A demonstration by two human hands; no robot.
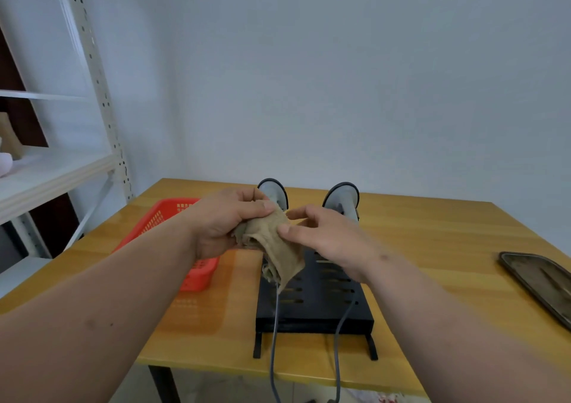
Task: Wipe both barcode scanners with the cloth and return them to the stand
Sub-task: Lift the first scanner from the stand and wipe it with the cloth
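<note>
Wooden counter (432, 248), black stand (318, 307) centre, both scanners (273, 191) (343, 195) seated in it. I see left hand (225, 223) gripping the tan cloth (278, 248) above the stand, right hand (330, 239) pinching it. Red basket (173, 217) left.

Behind the stand (315, 307), both barcode scanners (341, 198) are largely hidden by the cloth (278, 248) and the hands; only their heads are seen. The two cables (273, 341) in front of the stand are cut off by the lower edge. Right of the stand, the dark tray (540, 282) is cropped by the right edge.
</note>
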